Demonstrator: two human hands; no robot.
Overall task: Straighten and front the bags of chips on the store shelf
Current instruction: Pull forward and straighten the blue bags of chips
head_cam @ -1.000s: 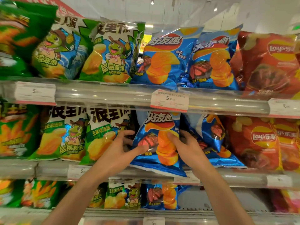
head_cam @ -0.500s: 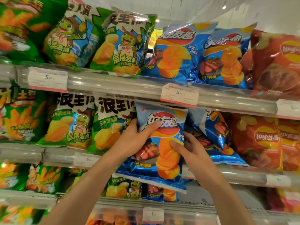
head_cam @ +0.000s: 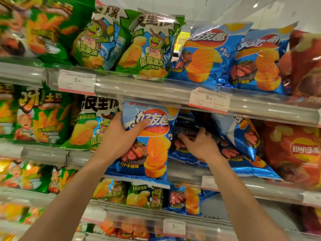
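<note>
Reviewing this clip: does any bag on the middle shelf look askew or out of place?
Yes. The blue bag right of the right hand lies slumped on the middle shelf, while neighbours stand upright. The left hand holds another blue chip bag out past the shelf edge.

Readable print on bags and tags

"好友趣" is printed on the blue bag (head_cam: 152, 136); "Lay's" on the red bag (head_cam: 295, 153); "5.90" on two price tags (head_cam: 77, 82) (head_cam: 209, 100).
</note>
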